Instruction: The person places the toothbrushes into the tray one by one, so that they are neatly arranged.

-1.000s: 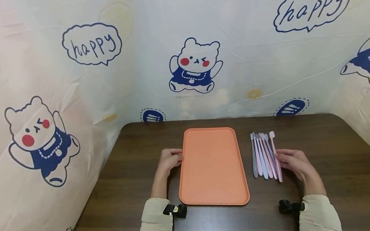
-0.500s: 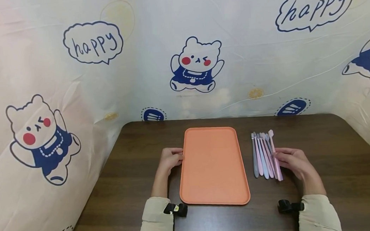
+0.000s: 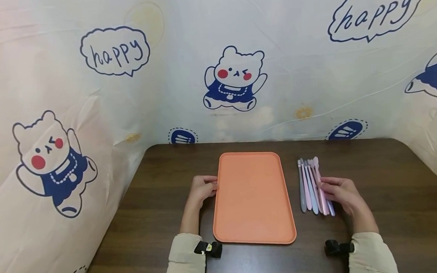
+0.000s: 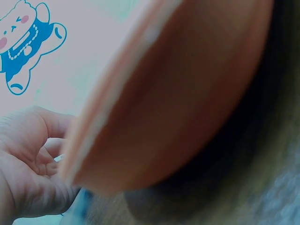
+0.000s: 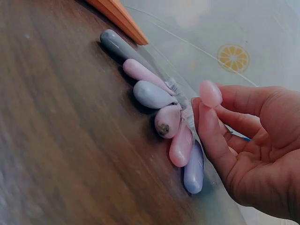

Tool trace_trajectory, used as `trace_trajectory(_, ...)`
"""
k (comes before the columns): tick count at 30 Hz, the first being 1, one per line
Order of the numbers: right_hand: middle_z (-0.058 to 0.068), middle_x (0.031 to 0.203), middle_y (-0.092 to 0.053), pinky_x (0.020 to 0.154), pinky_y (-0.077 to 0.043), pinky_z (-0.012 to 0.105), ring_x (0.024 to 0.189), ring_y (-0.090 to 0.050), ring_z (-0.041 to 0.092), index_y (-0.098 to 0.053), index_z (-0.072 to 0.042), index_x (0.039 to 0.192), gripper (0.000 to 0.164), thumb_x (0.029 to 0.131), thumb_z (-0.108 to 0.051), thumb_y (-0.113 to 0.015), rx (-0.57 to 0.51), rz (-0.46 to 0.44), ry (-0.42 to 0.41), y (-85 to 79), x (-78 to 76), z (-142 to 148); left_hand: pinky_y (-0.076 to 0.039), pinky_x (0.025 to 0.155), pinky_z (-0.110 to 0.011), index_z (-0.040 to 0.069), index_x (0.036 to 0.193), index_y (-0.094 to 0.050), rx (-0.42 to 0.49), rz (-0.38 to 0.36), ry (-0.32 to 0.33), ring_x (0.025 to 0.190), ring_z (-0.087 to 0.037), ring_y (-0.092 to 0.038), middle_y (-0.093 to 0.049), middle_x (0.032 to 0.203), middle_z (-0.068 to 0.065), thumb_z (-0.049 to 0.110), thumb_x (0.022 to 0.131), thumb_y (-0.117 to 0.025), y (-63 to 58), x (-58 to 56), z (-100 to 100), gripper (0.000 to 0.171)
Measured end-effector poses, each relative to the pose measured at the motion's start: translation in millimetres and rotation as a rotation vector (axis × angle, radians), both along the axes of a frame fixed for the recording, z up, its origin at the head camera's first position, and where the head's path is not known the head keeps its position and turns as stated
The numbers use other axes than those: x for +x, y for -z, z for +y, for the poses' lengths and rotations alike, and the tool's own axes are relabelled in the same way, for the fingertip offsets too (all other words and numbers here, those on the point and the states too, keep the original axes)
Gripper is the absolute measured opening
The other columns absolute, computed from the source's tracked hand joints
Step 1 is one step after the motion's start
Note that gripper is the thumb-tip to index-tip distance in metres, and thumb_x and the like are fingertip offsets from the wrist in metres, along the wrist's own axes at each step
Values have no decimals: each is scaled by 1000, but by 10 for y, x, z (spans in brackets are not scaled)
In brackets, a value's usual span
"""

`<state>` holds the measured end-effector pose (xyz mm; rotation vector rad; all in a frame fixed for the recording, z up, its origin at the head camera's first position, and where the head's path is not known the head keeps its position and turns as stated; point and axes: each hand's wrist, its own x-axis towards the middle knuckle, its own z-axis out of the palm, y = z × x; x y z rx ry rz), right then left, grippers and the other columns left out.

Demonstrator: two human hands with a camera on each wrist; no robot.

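Note:
My left hand (image 3: 203,188) holds the left rim of an orange tray (image 3: 252,197); in the left wrist view the tray's edge covers part of the fingers. A pink toothbrush (image 5: 211,93) is pinched between the thumb and fingers of my right hand (image 3: 340,191). In the head view this brush overlaps the right side of a row of toothbrushes lying on the table. The row has a grey toothbrush (image 5: 123,48) at its left end, then pink and pale blue ones, with a violet-blue toothbrush (image 5: 193,173) at the right.
Tray and toothbrushes lie on a dark brown wooden table (image 3: 155,207), the brushes just right of the tray. Behind and beside the table hangs a pale sheet (image 3: 297,73) printed with bears and "happy" bubbles. A black wrist camera (image 3: 338,247) sits by the right sleeve.
My right hand has moved left with the pink toothbrush, from the row's right end to over its right-hand brushes. The left hand stays at the tray.

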<state>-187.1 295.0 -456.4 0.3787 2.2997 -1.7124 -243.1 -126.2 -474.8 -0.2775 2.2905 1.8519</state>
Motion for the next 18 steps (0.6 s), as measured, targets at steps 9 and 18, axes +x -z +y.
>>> trace_trajectory(9,29,145,-49,80,-59,18,87,-62,-4,-40,7,151,65,101,-27,-63,11,24,18,-17,-7,-87,-60,70,-27,-8,121,-70,6,0,0,82,-13,-70,-74,110,-22,-6,87,-63,10,1,-3,35)
trace_trajectory(18,5,114,-65,75,-59,19,82,-63,-4,-43,11,148,62,99,-21,-66,-6,64,34,8,-33,-192,-60,69,-26,-8,120,-70,4,1,-5,81,-12,-69,-74,110,-22,-6,87,-62,1,2,9,34)
